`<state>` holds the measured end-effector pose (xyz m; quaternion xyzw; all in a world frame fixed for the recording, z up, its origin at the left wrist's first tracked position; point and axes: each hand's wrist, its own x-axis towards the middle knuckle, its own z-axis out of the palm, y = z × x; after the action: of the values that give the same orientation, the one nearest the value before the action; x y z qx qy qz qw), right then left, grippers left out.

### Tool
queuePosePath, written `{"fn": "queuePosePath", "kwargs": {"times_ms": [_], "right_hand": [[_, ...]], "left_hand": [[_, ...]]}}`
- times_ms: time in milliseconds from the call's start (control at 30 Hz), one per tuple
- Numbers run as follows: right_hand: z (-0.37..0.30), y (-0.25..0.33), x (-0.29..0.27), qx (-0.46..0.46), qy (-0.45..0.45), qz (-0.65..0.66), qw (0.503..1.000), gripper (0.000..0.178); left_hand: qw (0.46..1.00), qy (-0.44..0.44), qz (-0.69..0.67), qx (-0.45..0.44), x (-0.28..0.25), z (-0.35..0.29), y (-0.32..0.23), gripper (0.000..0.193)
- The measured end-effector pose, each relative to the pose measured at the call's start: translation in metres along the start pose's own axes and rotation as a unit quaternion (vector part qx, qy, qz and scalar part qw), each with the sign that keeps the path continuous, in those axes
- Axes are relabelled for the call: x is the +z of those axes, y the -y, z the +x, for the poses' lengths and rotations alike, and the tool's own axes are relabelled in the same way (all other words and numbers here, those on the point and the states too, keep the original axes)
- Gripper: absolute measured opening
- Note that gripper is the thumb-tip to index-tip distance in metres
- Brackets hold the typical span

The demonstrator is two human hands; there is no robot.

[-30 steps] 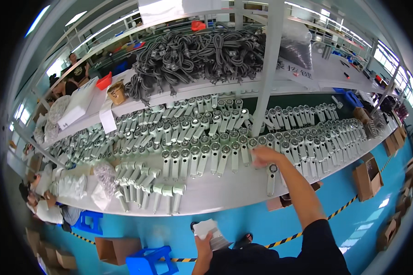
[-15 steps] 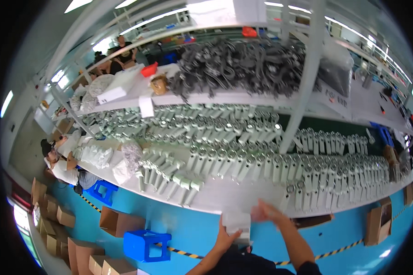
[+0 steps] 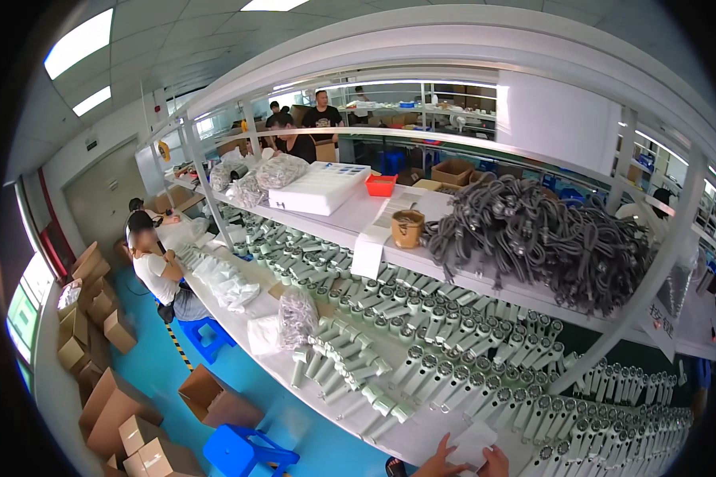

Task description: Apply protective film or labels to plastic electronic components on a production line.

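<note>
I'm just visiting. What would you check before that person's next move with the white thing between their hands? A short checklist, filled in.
1. Hands visible in full: not ok; the left hand and right hand sit at the picture's lower edge, partly cut off.
2. White item between the hands: ok.
3. Firm grip by each hand: cannot tell.
4. Pale handheld devices on the table: ok, many in rows.
5. Dark cables away from the hands: ok, heaped on the raised shelf.
6. Nearer blue stool away from the hands: ok.
</note>
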<state>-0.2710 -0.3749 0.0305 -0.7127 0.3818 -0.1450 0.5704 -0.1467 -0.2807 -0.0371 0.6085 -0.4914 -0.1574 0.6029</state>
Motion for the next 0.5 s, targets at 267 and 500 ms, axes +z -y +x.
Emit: {"fn": "queuePosePath", "kwargs": {"times_ms": [267,500], "right_hand": [[0.068,0.025,0.059,0.091,-0.131,0.264,0.951,0.08],[0.073,0.02,0.08,0.281,-0.06,0.243,0.927,0.062]], "left_hand": [[0.892,0.048,-0.174,-0.415,-0.081,0.053,-0.006,0.04],[0.889,-0.047,-0.212,-0.403,-0.078,0.026,0.023,0.034]]}}
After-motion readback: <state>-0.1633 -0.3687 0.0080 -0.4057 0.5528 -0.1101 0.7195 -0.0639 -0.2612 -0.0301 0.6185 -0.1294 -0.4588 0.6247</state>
